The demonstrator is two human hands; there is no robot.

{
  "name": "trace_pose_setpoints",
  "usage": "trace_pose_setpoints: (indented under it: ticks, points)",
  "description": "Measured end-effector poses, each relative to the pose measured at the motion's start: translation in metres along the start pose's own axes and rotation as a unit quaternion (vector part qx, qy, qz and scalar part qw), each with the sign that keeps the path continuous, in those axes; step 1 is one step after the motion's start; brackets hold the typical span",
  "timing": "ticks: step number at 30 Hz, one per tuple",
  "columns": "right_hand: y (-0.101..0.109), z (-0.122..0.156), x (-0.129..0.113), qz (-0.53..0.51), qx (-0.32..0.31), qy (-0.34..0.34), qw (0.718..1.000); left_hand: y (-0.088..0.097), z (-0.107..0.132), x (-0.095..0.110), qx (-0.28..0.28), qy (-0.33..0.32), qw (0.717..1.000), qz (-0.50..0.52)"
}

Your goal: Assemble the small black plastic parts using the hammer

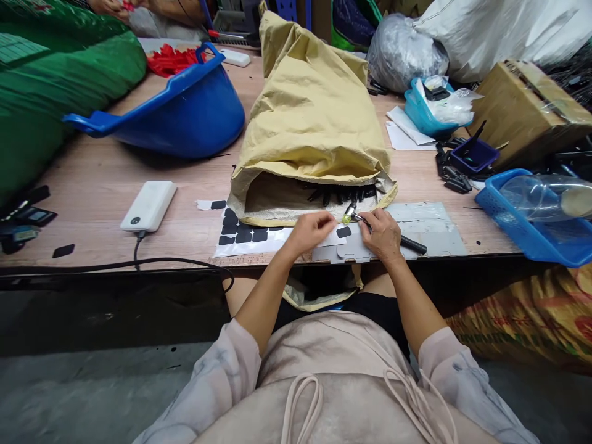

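My right hand (382,235) is closed around a small hammer (413,245) with a black handle, a silver head and a yellow-green tip. The hammer lies slanted, its head toward my left hand (312,233). The fingers of that hand are pinched just left of the head; whatever they hold, if anything, is hidden. Beneath my hands is a white sheet of black rounded stickers (259,235), with a single black sticker (343,232) between the hands. Right behind them, a yellow woven sack (319,117) lies with its mouth toward me, several black pieces (340,195) inside.
A white power bank (148,205) with a black cable lies left, below a blue basin (185,117). Grey cardboard (430,225) lies under my right hand. On the right are a blue basket (522,231), a purple tray (474,157) and a box (531,117). Another person's hands show top left.
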State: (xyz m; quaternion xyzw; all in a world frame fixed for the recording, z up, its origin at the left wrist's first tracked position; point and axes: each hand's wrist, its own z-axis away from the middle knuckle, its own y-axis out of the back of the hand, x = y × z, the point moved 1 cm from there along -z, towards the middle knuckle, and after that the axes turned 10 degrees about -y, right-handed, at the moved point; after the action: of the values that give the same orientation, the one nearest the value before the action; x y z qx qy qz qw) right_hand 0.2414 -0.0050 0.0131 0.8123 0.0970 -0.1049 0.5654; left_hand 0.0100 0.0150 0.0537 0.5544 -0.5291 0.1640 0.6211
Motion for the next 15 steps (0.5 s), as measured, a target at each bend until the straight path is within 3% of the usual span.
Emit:
trace_pose_setpoints:
  ticks: [1,3,6,9,12,15]
  points:
    - [0.0,0.0,0.0,0.001,0.0,-0.001,1.0,0.007,-0.016,-0.007,0.098,0.028,0.992,-0.069]
    - [0.0,0.0,0.0,0.002,0.0,0.0,1.0,0.014,-0.042,-0.023,0.164,0.098,0.97,-0.152]
    - [0.0,-0.001,0.0,0.0,0.0,0.002,1.0,0.012,-0.067,-0.04,0.138,0.191,0.95,-0.206]
    - [0.0,-0.001,0.0,-0.001,0.001,0.002,1.0,0.009,-0.073,-0.044,0.112,0.234,0.938,-0.23]
    - [0.0,0.0,0.0,0.0,0.006,0.004,1.0,0.014,-0.063,-0.044,0.113,0.237,0.932,-0.248]
    - [-0.001,0.0,0.0,-0.003,0.009,0.004,1.0,0.025,-0.042,-0.043,0.169,0.177,0.93,-0.273]
